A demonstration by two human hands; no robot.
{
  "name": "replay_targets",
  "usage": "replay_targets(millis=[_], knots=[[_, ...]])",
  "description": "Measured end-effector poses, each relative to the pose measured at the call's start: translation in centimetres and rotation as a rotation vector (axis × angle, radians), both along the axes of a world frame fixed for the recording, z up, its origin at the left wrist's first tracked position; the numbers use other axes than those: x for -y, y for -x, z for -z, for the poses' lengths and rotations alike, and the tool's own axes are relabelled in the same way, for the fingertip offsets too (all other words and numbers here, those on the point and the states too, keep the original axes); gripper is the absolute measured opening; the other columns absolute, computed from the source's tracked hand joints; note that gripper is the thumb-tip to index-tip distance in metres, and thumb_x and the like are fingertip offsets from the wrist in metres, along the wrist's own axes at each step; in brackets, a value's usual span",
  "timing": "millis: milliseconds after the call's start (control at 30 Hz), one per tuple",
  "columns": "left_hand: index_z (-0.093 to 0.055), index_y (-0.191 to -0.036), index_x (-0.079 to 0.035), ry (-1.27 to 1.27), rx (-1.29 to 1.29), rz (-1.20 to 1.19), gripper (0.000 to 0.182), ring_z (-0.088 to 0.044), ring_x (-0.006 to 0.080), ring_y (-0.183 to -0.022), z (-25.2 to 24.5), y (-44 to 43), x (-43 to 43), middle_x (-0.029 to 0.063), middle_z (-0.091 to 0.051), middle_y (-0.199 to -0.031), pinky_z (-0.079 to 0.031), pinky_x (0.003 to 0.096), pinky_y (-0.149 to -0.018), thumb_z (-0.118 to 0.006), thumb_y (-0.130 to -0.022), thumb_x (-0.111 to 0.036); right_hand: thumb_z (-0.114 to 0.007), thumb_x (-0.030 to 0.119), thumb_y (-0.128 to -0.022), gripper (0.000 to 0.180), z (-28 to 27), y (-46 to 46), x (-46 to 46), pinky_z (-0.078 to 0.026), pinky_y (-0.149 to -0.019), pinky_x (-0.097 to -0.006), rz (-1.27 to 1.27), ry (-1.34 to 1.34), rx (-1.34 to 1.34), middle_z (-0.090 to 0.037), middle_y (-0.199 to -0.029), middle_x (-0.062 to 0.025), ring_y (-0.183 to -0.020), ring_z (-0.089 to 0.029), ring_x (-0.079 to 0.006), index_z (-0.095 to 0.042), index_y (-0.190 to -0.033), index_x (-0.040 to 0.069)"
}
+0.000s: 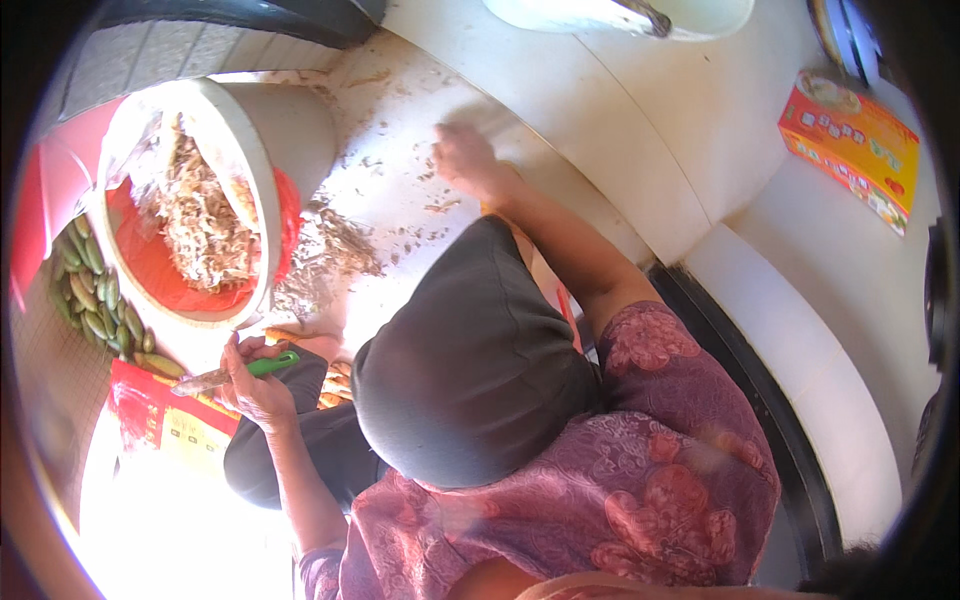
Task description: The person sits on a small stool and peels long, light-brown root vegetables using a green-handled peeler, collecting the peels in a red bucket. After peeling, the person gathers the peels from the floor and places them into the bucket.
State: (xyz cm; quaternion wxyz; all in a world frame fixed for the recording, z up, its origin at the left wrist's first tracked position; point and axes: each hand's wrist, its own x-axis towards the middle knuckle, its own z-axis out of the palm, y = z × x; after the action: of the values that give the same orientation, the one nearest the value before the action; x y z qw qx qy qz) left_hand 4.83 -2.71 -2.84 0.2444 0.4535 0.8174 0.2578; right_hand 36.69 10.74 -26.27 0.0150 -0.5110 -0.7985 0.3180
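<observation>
My left hand (259,390) holds a small knife with a green handle (271,364). Its stained blade (199,382) points left, just below the rim of a white bucket (262,262). A red plastic bag (135,255) lines the bucket, and a heap of pale brown shreds or peelings (206,225) lies inside. Farther up, my right hand (469,157) is blurred over the light floor, fingers curled; whether it holds anything is unclear. My raised knee (472,360) in dark trousers hides the ground below it. Orange-brown pieces (337,386) show between my legs.
Dry scraps (330,247) litter the floor beside the bucket. Several green oblong vegetables (97,292) lie at left, above a red and yellow printed package (172,420). At right is a red and yellow box (851,150); a pale basin (712,19) stands at the top.
</observation>
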Motion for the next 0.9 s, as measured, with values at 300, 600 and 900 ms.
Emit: replay_targets(millis=[300,600,900], knots=[[-0.052,-0.104,0.007,-0.024,0.185,-0.421,0.035,-0.062,0.0237,-0.057,-1.5,0.0,1.4,0.0150,-0.061,-0.078,-0.056,0.0371,-0.060,-0.047,-0.095,-0.026,-0.060,0.017,-0.080,0.053,3.1,1.8,-4.4,-0.027,-0.106,-0.0470,0.244,-0.318,-0.062,-0.035,-0.135,-0.0226,-0.127,-0.032,-0.0376,-0.043,-0.124,-0.006],[-0.052,-0.107,0.009,0.081,0.109,-0.200,0.038,-0.063,0.0236,-0.058,-0.6,-1.2,0.3,0.0158,-0.062,-0.079,-0.055,0.0357,-0.059,-0.041,-0.098,-0.026,-0.063,0.016,-0.071,0.042,5.0,11.3,-7.7,-0.037,-0.093,-0.0475,0.054,-0.403,-0.423,-0.054,-0.111,-0.0178,-0.108,-0.048,-0.0339,-0.056,-0.109,0.000],[-0.053,-0.099,0.009,0.192,0.395,-0.402,0.040,-0.062,0.0261,-0.058,-1.2,-2.8,-3.6,0.0190,-0.062,-0.072,-0.052,0.0338,-0.054,-0.036,-0.097,-0.027,-0.057,0.015,-0.073,0.024,5.0,12.9,-10.8,-0.041,-0.082,-0.0473,0.326,-0.685,-0.189,-0.054,-0.102,-0.0154,-0.097,-0.049,-0.0370,-0.061,-0.094,0.005]])
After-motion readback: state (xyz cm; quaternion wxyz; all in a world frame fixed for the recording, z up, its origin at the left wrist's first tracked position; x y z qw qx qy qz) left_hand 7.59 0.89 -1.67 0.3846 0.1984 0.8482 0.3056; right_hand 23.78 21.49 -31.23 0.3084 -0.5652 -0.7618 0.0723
